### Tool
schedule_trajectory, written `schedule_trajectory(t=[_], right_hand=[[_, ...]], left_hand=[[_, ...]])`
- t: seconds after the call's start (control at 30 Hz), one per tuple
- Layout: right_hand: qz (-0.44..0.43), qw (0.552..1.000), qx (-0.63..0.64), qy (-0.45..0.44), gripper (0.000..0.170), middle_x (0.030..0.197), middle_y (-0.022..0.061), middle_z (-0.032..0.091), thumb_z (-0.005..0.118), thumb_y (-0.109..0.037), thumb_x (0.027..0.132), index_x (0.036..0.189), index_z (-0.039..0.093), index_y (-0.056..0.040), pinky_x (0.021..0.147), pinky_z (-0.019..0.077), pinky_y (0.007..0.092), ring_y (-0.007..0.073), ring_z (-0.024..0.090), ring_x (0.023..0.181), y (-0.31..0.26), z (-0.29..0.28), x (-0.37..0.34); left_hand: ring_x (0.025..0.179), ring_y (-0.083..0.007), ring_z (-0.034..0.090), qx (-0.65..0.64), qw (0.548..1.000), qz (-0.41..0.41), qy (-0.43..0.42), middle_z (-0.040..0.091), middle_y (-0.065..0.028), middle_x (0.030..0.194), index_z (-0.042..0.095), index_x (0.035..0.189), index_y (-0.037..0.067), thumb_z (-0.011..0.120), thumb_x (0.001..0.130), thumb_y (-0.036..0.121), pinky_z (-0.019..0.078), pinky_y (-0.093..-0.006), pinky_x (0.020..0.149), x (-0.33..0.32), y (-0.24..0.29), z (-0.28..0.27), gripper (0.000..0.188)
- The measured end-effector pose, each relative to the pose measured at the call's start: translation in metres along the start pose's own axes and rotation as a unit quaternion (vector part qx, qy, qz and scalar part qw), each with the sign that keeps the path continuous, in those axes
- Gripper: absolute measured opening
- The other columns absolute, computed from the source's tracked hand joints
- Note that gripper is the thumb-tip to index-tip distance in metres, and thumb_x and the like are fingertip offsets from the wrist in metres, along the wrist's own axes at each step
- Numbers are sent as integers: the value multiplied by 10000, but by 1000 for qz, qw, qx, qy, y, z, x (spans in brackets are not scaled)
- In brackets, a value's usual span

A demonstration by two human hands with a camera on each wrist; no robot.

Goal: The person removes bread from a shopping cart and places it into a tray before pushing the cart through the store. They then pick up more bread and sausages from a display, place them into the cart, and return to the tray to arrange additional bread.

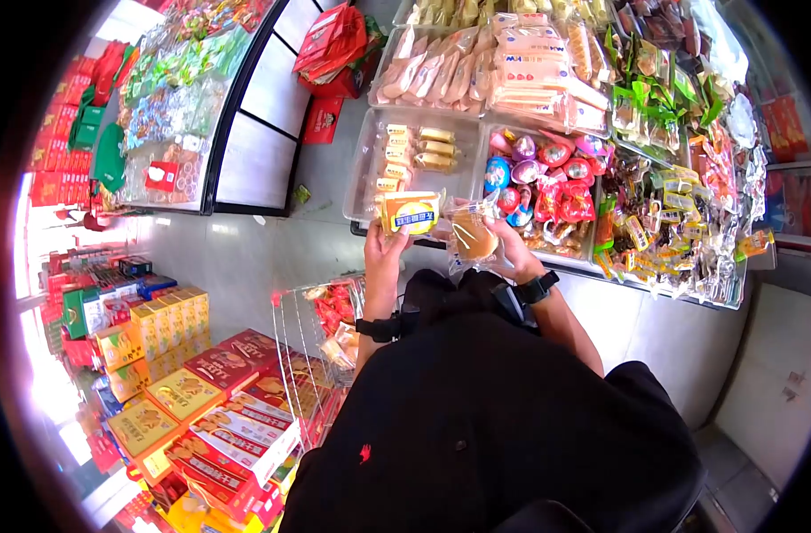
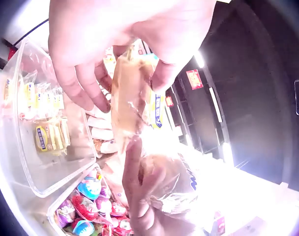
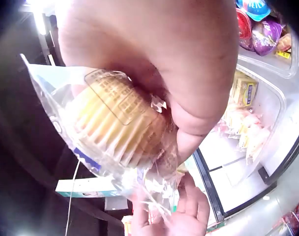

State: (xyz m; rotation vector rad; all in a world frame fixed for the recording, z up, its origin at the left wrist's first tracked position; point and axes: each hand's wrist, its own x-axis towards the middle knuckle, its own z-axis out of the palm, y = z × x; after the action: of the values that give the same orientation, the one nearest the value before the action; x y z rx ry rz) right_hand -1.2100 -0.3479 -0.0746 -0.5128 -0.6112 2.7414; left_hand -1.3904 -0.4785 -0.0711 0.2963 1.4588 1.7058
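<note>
In the head view my left hand point(image 1: 385, 256) holds a wrapped cake point(image 1: 410, 213) with a yellow and blue label, thumb on its front. Seen from the left wrist, the cake packet point(image 2: 131, 98) sits between thumb and fingers. My right hand point(image 1: 517, 251) grips a round cake in a clear wrapper point(image 1: 473, 234), close beside the first packet. The right wrist view shows its ridged side point(image 3: 117, 120) through the plastic. Both packets are over the front edge of a clear plastic bin point(image 1: 359, 169), where several small wrapped cakes point(image 1: 435, 148) lie in rows.
Right of that bin is another with colourful egg-shaped sweets point(image 1: 525, 171). Behind stand bins of long wrapped breads point(image 1: 530, 67); wrapped snacks point(image 1: 680, 204) fill the far right. A wire shopping cart point(image 1: 285, 355) with packets stands at the left, near stacked boxes point(image 1: 228, 364).
</note>
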Motion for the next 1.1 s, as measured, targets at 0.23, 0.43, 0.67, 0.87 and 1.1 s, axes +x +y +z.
schedule_trajectory(t=[0.23,0.43,0.67,0.87,1.1], right_hand=[[-34,994,-23,106,531,1290,130,584,511,-336,968,1368,451,8,977,471,378,259,592,1141,-17,-3,22],[-63,971,38,227,496,1229,131,607,504,-350,974,1328,478,-4,981,472,379,241,602,1119,-10,-20,44],[1,925,-241,293,371,1237,95,576,562,-221,950,1238,557,14,932,437,301,191,538,1136,16,-53,82],[25,874,-208,438,479,1027,56,603,628,-265,899,1297,492,-34,810,472,276,139,573,979,40,-69,144],[-1,850,-302,432,593,1128,82,612,660,-314,839,1314,489,-4,870,457,312,176,565,1007,35,-44,174]], left_hand=[[1000,-146,607,170,970,10,-173,615,-119,1124,402,1321,-12,682,889,115,489,-286,846,80,-13,-28,529],[957,-194,650,220,925,-152,-270,632,-150,1114,388,1301,-21,738,831,102,515,-306,798,146,-12,-26,599],[870,-322,678,409,854,4,-321,658,-197,1017,496,1178,24,797,738,123,531,-373,736,219,-67,-31,542],[888,-390,637,477,810,97,-328,658,-206,988,539,1136,60,755,717,68,512,-459,734,259,-116,-38,472],[804,-374,662,635,671,212,-319,654,-179,908,576,1013,38,589,825,103,534,-465,651,233,-104,-9,199]])
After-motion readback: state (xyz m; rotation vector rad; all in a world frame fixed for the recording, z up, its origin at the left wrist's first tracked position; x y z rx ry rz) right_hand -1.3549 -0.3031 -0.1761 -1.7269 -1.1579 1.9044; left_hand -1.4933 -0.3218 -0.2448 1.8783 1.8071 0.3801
